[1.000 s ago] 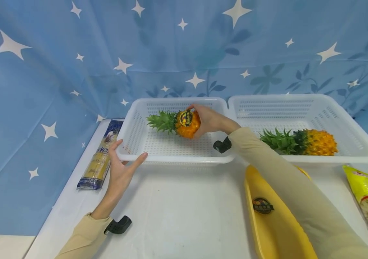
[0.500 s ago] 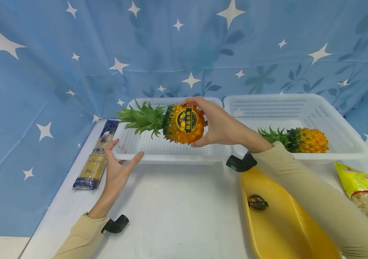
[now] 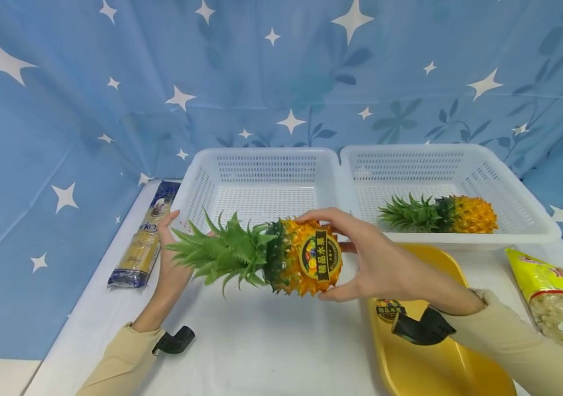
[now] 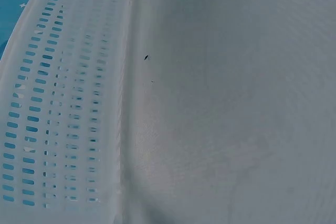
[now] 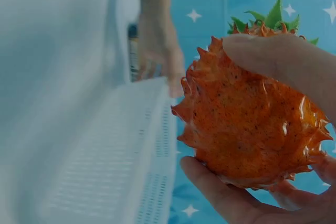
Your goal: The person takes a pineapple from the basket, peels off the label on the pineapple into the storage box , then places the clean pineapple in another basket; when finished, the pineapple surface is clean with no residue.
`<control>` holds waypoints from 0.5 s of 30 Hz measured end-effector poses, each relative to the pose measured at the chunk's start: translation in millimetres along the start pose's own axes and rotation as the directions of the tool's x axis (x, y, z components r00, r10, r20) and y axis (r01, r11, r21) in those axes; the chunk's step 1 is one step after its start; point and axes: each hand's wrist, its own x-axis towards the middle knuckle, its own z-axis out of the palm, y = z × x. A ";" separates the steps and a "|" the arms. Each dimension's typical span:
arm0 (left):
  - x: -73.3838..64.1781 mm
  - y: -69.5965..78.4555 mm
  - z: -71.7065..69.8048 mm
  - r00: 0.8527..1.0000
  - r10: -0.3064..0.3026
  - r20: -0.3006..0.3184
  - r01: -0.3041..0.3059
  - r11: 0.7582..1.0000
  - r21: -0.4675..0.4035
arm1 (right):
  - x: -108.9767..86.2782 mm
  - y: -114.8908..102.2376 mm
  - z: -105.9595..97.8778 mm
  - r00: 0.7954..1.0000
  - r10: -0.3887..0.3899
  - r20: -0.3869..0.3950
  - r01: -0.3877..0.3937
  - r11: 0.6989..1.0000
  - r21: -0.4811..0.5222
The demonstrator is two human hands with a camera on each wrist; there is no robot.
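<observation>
My right hand (image 3: 382, 264) grips a pineapple (image 3: 293, 258) by its orange base, thumb below and fingers above. The pineapple hangs on its side in front of the left white basket (image 3: 266, 202), leafy crown to the left and a round black label facing up. In the right wrist view, the thumb and fingers wrap around its spiky base (image 5: 247, 114). My left hand (image 3: 170, 269) holds the left basket's near left corner; the leaves partly cover the hand. The left wrist view shows the slotted basket wall (image 4: 68, 103) but no fingers.
A second white basket (image 3: 410, 165) stands to the right with another pineapple (image 3: 437, 214) lying in it. Nearer me is a yellow tray (image 3: 425, 357) with a black label. Packaged noodles (image 3: 143, 242) lie far left, a yellow-topped bag (image 3: 558, 302) far right.
My right hand has lifted the pineapple out of the left basket and brought it nearer me, over the basket's front edge. The left hand has stayed at the basket's corner.
</observation>
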 end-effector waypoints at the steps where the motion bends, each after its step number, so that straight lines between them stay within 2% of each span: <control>1: -0.5 1.1 -0.2 1.000 -0.027 0.001 0.027 1.000 0.005 | -5.7 1.4 2.2 1.000 0.016 0.009 -0.016 1.000 0.001; 2: -0.7 2.2 -0.6 0.999 -0.044 0.003 0.044 0.998 0.048 | -11.2 3.6 4.8 1.000 0.020 0.017 -0.020 1.000 0.000; 6: -0.3 3.4 -0.9 0.993 -0.114 -0.008 0.114 0.988 0.103 | -30.7 11.2 16.1 0.998 0.020 0.061 -0.020 1.000 -0.008; 11: 0.4 1.3 -1.1 0.994 -0.107 -0.010 0.107 0.986 0.132 | -43.6 23.4 24.1 0.989 -0.052 0.141 0.047 0.998 0.034; 15: -0.1 0.0 -0.5 0.995 -0.098 -0.013 0.099 0.986 0.133 | -47.1 34.8 28.2 0.984 -0.055 0.168 0.058 0.998 -0.014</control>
